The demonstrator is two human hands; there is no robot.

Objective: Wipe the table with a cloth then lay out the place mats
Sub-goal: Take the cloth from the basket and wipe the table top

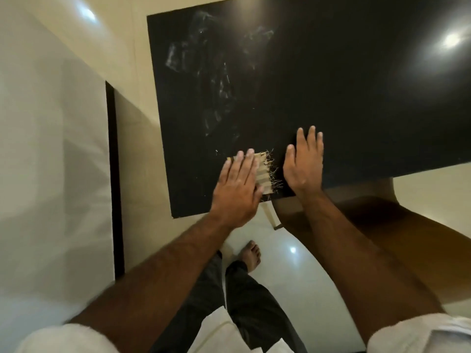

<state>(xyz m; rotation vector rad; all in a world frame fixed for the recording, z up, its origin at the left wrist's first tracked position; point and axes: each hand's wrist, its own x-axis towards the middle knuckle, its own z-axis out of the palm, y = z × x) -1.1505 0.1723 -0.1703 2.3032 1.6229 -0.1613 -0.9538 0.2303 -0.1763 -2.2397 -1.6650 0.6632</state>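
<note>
no words, brands or numbers can be read. the dark table (331, 85) and the fringed place mat (263, 171) at its 7 o'clock edge bear no legible marking; pale smears (204, 72) toward 11 o'clock are streaks, not lettering.

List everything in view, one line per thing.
table: one, glossy black, centre and right.
smears: several, whitish, on the table's far-left part.
fringed fabric: one, beige and woven, near the table's front edge; mat or cloth, cannot tell.
chair: one, brown wood, below the table's near edge.
floor: cream, glossy tiles.
wall: white, at the left.
trousers: dark, bottom centre.
foot: one, bare, on the floor.
left hand: flat, on the fringed fabric.
right hand: flat on the table, beside the fabric.
</note>
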